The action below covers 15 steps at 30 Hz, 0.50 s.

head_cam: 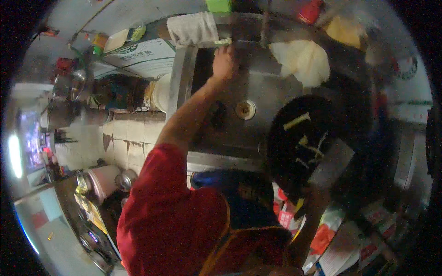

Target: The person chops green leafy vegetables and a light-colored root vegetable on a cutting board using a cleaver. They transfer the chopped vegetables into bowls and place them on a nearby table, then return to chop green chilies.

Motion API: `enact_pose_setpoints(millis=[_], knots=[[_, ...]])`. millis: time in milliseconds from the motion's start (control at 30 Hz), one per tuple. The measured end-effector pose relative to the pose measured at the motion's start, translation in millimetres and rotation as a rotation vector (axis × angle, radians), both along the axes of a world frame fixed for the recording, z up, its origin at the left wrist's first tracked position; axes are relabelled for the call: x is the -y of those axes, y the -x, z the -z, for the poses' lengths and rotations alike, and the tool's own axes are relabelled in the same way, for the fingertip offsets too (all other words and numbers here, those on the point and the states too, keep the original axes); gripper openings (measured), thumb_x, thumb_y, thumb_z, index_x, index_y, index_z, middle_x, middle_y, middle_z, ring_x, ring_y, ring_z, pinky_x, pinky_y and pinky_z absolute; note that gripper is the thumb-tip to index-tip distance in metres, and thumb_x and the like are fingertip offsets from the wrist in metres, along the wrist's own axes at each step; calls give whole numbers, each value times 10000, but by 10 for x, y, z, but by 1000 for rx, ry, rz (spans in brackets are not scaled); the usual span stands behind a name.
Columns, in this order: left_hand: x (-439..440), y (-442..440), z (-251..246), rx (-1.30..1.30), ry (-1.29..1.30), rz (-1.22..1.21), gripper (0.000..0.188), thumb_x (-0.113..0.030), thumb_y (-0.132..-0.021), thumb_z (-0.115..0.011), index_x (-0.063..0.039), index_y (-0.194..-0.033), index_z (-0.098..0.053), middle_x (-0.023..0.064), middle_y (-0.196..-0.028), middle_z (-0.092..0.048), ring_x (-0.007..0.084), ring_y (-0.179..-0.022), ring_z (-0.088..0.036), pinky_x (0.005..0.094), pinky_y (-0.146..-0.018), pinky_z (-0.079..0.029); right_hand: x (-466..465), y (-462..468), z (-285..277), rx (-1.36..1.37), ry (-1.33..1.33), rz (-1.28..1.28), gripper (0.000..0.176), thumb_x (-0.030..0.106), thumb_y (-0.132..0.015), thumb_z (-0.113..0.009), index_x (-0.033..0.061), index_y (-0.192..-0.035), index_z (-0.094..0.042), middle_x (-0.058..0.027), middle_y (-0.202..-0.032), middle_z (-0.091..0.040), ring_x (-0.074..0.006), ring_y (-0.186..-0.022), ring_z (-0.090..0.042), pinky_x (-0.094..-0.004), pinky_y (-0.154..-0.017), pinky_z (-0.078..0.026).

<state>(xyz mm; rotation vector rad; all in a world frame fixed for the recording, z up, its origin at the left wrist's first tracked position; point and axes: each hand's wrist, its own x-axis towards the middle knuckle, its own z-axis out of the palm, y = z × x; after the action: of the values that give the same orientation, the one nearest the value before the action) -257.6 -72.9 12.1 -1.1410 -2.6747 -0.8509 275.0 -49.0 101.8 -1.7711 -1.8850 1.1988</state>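
My left hand reaches over a stainless steel sink to its far rim. Its fingertips are at or just short of a small pale green piece; blur hides whether they grip it. In deep shadow at the lower right is my right hand, closed around what looks like the handle of a cleaver. The broad grey blade lies over a dark round board or pan, where pale strips of food are scattered. A drain strainer shows in the sink.
A grey cloth hangs by the sink's far left corner. Beyond the sink's right side is a crumpled pale cloth or bag. Left of the sink stand a white round container and, farther down, a pink bucket. Colourful packages lie at the lower right.
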Motion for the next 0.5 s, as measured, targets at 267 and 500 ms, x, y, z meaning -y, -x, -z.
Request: enact_pose_setpoints(millis=[267, 500], knots=[[-259, 993, 717, -133, 271, 58, 249, -174, -865, -583, -93, -1086, -664, 189, -1027, -666, 387, -878, -674, 482, -697, -583, -289, 620, -78, -50, 52, 32, 394, 157, -856, -620, 27, -1220, -543, -128, -901, -671, -204, -674, -626, -329, -588, -486], [642, -204, 633, 754, -188, 302, 193, -173, -870, -631, -11, -974, -620, 105, -824, -652, 195, -760, -603, 373, -662, -508, -311, 1358, 17, -162, 279, -260, 458, 129, -858, -607, 12, -1284, -487, -141, -924, -670, -205, -649, -620, -316, -554, -482]])
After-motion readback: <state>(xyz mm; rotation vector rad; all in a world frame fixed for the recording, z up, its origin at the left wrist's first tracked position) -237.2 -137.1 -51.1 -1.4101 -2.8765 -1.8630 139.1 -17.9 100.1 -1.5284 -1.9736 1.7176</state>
